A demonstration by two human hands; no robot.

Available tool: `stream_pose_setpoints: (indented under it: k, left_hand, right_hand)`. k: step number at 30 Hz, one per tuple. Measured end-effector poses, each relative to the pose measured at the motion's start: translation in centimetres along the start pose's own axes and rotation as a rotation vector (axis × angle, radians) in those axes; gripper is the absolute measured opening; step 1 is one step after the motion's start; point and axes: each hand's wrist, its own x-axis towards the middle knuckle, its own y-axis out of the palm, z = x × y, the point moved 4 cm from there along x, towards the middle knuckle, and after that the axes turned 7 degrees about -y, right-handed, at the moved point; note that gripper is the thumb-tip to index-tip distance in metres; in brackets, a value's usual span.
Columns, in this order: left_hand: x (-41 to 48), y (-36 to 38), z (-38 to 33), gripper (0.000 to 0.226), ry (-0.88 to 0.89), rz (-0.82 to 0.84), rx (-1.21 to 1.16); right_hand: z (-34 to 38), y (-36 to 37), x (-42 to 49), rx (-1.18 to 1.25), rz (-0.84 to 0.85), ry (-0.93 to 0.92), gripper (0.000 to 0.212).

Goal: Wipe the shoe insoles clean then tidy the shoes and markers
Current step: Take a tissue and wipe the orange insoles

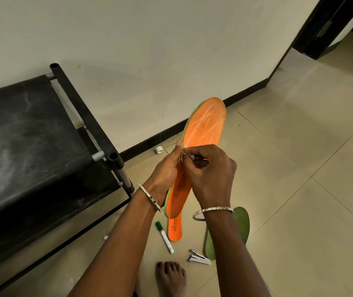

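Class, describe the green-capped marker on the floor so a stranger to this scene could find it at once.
Start at the black bench on the left. On the tiled floor off its near corner, between the person's forearms, lies a white marker, just left of an orange insole on the floor. Its green cap sets it apart from the smaller purple-tipped pieces to its right.

Black bench, beige tiles, held insole orange with whitish streaks and green rim, second insole orange with dark print, third insole green, scrap grey, marker white with green cap.
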Motion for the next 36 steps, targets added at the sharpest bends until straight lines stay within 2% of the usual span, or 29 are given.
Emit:
stream_pose_setpoints:
  k: [4, 9, 15, 18, 20, 26, 29, 32, 34, 36]
  left_hand:
    - [-0.3, 0.2, -0.3, 0.054, 0.015, 0.044, -0.032]
    - [-1.2, 0.9, -0.8, 0.042, 0.050, 0.127, -0.012]
    - [-0.4, -0.2, -0.3, 0.062, -0.006, 0.006, -0.022]
    - [0.0, -0.9, -0.2, 0.062, -0.011, -0.043, -0.070]
    - [0.2, -0.9, 0.0, 0.060, -0.022, -0.012, -0.069]
    - [-0.6, 0.4, -0.2, 0.053, -0.068, 0.150, -0.080]
    - [-0.4, -0.1, -0.1, 0.060, -0.075, 0.077, -0.075]
    - [-0.2, -0.7, -0.8, 0.058, -0.041, 0.004, -0.131]
    - [-0.3, -0.7, -1.0, 0.056, -0.055, 0.020, -0.153]
    - [-0.5, -0.5, -0.9, 0.058, -0.089, 0.083, -0.086]
  right_hand:
    - [-0.8, -0.4, 0.3, -0.025, 0.001, -0.026, 0.007]
    - [-2.8, -2.0, 0.9, -0.071, -0.106, 0.061, 0.006]
    - [0.0, 0.2, -0.2, 0.005, 0.047, -0.048, 0.009]
    - [0.7, 0.8, -0.5, 0.019, 0.101, -0.078, 0.012]
    - [0.3, 0.7, -0.3, 0.004, 0.116, -0.079, 0.011]
    - [-1.8, -1.2, 0.6, -0.079, -0.057, 0.002, 0.009]
    - [-0.7, -0.3, 0.0, -0.046, 0.016, -0.040, 0.005]
    - [1.0, 1.2, -0.9, 0.002, 0.152, -0.094, 0.013]
    - [1.0, 1.5, -0.8, 0.019, 0.204, -0.097, 0.014]
    - [0.0, 0.7, -0.3, -0.001, 0.170, -0.059, 0.016]
